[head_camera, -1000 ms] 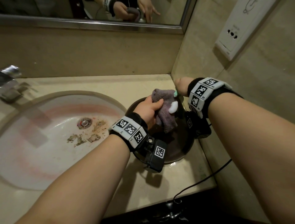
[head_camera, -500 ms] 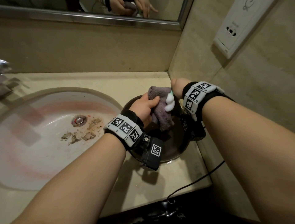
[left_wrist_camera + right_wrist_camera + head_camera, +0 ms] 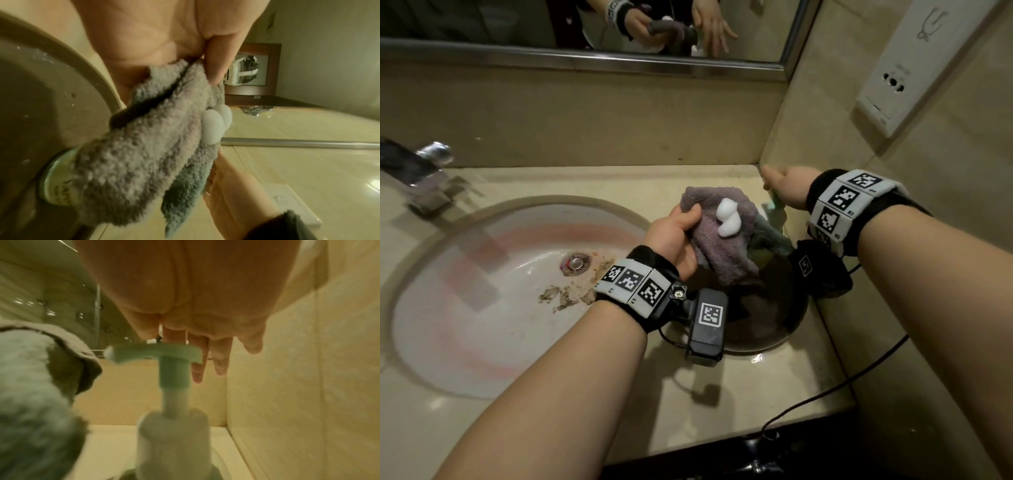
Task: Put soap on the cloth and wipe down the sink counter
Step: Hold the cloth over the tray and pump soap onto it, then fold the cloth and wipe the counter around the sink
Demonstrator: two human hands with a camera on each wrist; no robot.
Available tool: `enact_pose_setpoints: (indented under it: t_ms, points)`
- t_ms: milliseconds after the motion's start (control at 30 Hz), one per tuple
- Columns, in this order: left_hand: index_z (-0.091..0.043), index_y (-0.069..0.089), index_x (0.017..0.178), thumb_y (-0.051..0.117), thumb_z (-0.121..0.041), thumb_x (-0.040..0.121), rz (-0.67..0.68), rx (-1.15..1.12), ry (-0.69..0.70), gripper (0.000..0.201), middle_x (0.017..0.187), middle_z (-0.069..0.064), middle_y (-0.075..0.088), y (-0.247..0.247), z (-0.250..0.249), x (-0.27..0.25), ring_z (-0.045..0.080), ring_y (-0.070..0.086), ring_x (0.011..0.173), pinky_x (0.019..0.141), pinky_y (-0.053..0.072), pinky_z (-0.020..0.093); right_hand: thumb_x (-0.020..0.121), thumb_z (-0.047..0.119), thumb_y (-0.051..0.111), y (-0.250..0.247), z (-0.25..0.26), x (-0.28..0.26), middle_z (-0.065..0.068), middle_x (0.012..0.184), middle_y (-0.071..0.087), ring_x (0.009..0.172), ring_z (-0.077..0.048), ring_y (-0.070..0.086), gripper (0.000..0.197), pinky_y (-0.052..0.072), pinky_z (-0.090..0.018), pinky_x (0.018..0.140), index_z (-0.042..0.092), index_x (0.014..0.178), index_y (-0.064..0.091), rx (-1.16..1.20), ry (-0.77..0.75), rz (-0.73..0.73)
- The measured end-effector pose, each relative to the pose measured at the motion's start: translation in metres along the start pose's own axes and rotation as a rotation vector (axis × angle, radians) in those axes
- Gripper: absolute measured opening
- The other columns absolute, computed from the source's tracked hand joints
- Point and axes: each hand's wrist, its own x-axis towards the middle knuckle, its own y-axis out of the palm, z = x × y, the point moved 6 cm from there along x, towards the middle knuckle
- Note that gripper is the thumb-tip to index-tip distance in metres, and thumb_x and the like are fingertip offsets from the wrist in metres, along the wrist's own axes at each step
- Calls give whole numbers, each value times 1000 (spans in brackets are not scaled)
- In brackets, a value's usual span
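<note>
A mirror (image 3: pixel 585 31) runs along twelve o'clock, its metal frame (image 3: pixel 585 60) below. A white socket (image 3: pixel 914 68) hangs on the wall at two o'clock. A chrome tap (image 3: pixel 417 174) sits at nine o'clock. A black cable (image 3: pixel 835 387) trails at five o'clock.

The walls (image 3: pixel 592 123) are covered with beige stone-like tiles and they meet in a corner at the right side. A mirror (image 3: pixel 482 20) with a metal frame (image 3: pixel 585 58) hangs on the back wall, and a white socket plate (image 3: pixel 904 68) is fixed on the right wall. A chrome faucet (image 3: pixel 417 171) stands at the left, and the light is dim and warm yellow.
</note>
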Motion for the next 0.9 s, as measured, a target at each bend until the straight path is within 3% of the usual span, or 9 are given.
enact_pose_setpoints:
  t_ms: [133,267,333,433,533,600,700,800,900]
  points:
    - [-15,57,104,31,-13,101,21,-13,28,26,108,14,60,-6,-23,-12,29,58,100,102,41,47,100,47,22,-17,22,-12,-14,128,58,116,-29,54,56,41,-35,95,12,129,54,-12,-104,-60]
    - [-13,52,125,33,-16,101,41,9,41,31,113,15,60,-12,-40,-24,30,57,106,102,43,47,96,53,31,-25,48,-34,-3,138,52,128,-22,46,53,34,-30,103,21,133,53,-18,-237,-6]
    - [-13,47,132,33,-16,101,55,19,49,34,112,15,61,-13,-47,-31,29,60,102,91,49,44,96,47,39,-18,58,-42,-4,139,51,130,-20,45,48,31,-31,106,18,132,51,97,-283,117]
    - [-10,46,131,32,-16,101,85,77,39,34,111,15,61,-16,-54,-41,26,61,97,81,53,38,96,29,49,-5,72,-48,-10,120,62,110,-19,56,26,40,-30,102,14,113,61,267,-326,260]
    - [-3,41,137,31,-13,101,84,183,42,39,126,18,56,-24,-59,-46,27,59,105,82,55,36,95,34,50,-4,76,-43,-4,100,61,98,-19,56,19,43,-37,99,18,95,61,170,-315,180]
    - [-5,42,136,36,-12,100,58,252,27,37,125,17,57,-31,-63,-50,25,60,102,79,56,37,96,33,49,-4,79,-42,-3,91,58,90,-19,55,19,49,-36,87,19,90,58,214,-291,138]
    - [-9,46,132,50,-8,93,37,328,-29,39,124,15,59,-44,-64,-54,25,60,103,88,52,38,96,30,50,-3,81,-42,0,79,54,76,-16,55,21,51,-29,71,23,76,52,392,-260,124]
    - [-13,52,120,50,3,90,20,305,-47,33,102,8,64,-50,-65,-56,20,64,87,71,58,26,92,35,56,-4,80,-41,4,74,53,66,-10,53,24,46,-21,58,24,72,51,385,-234,45]
    - [-6,46,132,44,3,94,10,304,-44,40,103,10,62,-48,-64,-56,19,63,86,64,59,23,89,36,59,-2,80,-37,5,73,54,66,-10,52,21,43,-21,58,22,76,52,372,-241,-11]
